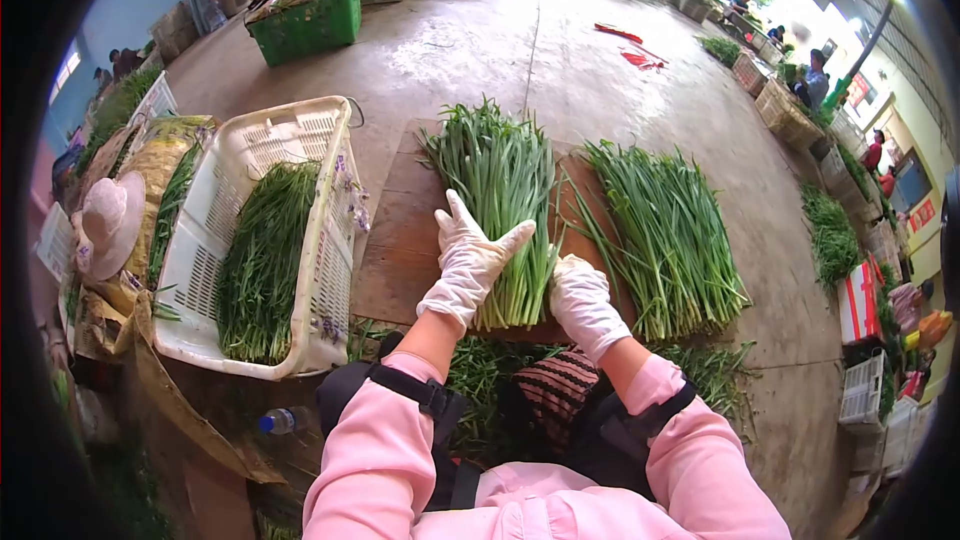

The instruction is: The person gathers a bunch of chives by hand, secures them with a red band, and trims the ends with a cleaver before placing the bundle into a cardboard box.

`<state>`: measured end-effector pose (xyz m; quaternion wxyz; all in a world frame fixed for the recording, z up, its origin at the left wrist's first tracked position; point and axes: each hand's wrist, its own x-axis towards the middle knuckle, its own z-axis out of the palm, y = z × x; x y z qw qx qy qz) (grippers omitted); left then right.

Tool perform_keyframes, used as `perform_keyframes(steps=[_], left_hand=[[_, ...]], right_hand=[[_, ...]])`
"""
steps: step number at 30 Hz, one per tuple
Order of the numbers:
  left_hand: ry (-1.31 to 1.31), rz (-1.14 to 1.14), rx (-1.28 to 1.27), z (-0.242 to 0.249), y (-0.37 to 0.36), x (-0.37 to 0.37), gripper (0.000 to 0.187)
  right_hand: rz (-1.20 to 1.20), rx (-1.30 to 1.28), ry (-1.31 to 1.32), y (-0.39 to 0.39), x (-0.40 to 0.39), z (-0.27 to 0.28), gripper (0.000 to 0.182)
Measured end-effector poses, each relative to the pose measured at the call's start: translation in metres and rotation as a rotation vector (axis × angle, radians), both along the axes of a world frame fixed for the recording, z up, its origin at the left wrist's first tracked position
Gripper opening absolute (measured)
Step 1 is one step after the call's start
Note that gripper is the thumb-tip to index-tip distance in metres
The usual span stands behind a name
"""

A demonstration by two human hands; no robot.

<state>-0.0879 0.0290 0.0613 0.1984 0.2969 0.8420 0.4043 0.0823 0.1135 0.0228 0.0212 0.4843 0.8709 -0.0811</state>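
Observation:
A thick bunch of long flat green leaves like garlic chives [497, 165] lies on a brown board [400, 260], its pale cut ends toward me. My left hand [468, 258], in a white glove, rests on the bunch's left side, thumb and fingers spread. Against the lower right side of the bunch is my gloved right hand [585, 302], its fingers drawn together. Whatever is between those fingers is hidden. A second bunch of greens [670, 240] lies to the right, its leaf tips fanned out.
At left stands a white plastic crate [310, 270] with greens inside. Beyond it are a pink hat [108, 220] and sacking. Loose leaves [480, 380] lie below the board, and a water bottle [285, 421] at lower left. A green bin [308, 25] stands farther off; people work at the sides.

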Motion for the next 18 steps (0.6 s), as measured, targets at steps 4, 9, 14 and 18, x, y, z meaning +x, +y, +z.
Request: perform_keyframes(steps=[4,9,14,18], left_hand=[[-0.029,0.020,0.088,-0.001,-0.002,-0.009,0.145],[-0.072,-0.074,0.298,0.054,-0.040,-0.036,0.122],[-0.003,-0.270,0.574,0.096,-0.145,-0.088,0.060],[-0.062,-0.098,0.517,0.092,-0.240,-0.095,0.041]], right_hand=[[0.168,0.081,-0.008,-0.007,0.010,0.018,0.027],[0.203,0.126,0.043,-0.007,0.019,0.019,0.027],[0.271,0.194,0.044,-0.010,0.024,0.021,0.028],[0.370,0.278,0.205,-0.013,0.031,0.025,0.028]])
